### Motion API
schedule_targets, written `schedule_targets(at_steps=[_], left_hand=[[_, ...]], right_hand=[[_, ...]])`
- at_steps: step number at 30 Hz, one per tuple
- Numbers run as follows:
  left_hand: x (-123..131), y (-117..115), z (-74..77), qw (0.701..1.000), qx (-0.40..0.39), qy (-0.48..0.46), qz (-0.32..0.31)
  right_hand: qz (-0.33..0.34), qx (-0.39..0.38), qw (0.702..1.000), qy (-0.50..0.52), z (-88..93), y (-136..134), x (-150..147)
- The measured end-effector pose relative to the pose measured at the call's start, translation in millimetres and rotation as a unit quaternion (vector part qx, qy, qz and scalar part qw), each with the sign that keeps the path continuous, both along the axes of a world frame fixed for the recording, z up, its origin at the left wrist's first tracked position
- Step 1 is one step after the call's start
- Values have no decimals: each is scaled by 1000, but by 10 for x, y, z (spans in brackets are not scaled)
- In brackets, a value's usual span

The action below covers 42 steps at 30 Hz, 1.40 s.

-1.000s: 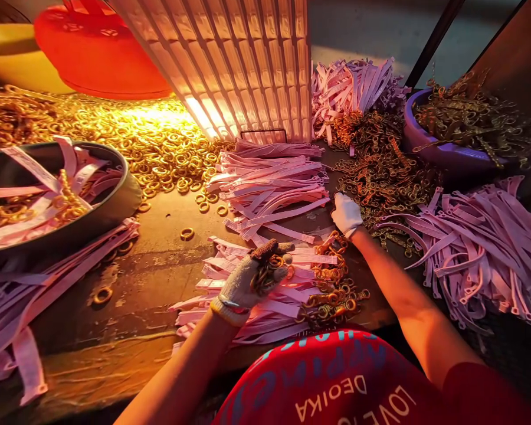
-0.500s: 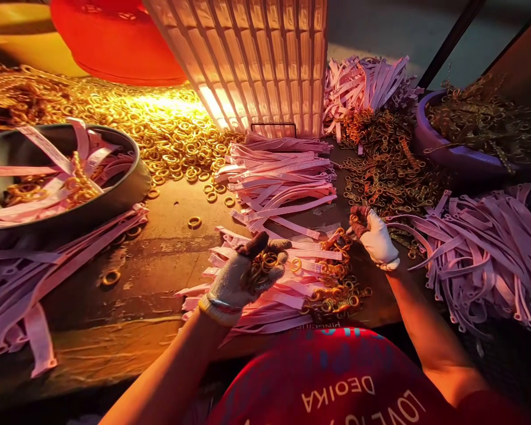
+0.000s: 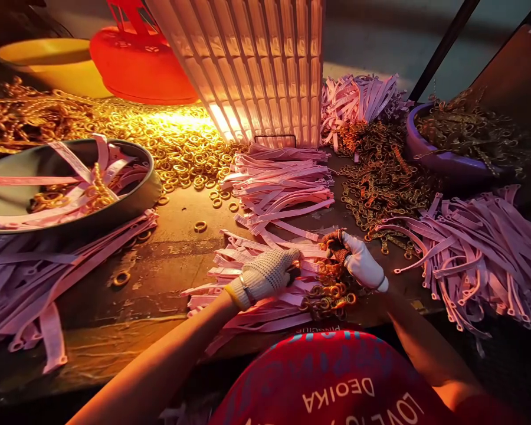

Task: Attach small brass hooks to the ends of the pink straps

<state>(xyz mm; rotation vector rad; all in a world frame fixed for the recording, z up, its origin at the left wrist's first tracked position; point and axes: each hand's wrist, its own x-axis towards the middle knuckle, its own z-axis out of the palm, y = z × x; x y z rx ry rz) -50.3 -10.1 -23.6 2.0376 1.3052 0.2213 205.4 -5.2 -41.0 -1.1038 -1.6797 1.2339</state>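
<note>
Pink straps (image 3: 261, 319) of flat, woven-looking stuff lie in an untidy layer on the bench (image 3: 172, 265) before us, their right-hand ends crowded with gold metal fittings (image 3: 336, 295), and both our hands are over them. We judge the step in hand to be the handling of small fittings at those ends; it calls for a close, careful pinch from the right and a steady left. Our left hand (image 3: 265, 274), in a pale dotted glove with a yellowish cuff, is turned palm down across the straps, its fingers bent inward; we cannot tell how tightly they close or what they hold. Our right hand (image 3: 358, 260), white-backed with brown fingertips, bends its fingers toward the thumb just beside the strap ends; whether anything sits in that pinch we cannot make out. Beyond, a second strap pile (image 3: 283, 177) lies near a glossy heap of smooth round rings (image 3: 194, 159), and a tangle of linked chain (image 3: 380, 171) spreads to the right. Behind them leans a ribbed, translucent panel (image 3: 265, 77), warmly lit.
</note>
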Motion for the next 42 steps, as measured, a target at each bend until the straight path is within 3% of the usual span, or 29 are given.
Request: schedule_targets(at_steps=[4,8,10,19,26,31,34,39,42], left_hand=[[-11,-1,-100,998,-11,-52,34],[-89,3,-125,979,-47,-161,120],[-117,11,-112,973,-50,-184,133],[-85,33,-54,994,-35,-96,43],[1,66,-46,999,17,-30,21],[-4,45,-112,997,28,-50,51],[-51,70,-143,994,3,-83,70],[-159,208,-136,979,-54,-162,116],[-213,275,-127,957,-93,-226,153]], right_hand=[[8,-33,998,58,78,-83,-55],[4,-18,1000,10,102,-120,-105],[9,2,1000,-10,76,-121,-125],[47,-13,998,-44,39,-141,-158],[17,118,979,-165,147,-229,-164],[-1,144,962,-230,165,-300,-167],[6,190,935,-299,177,-324,-187],[62,257,836,-481,298,-308,-332],[106,279,786,-541,439,-248,-485]])
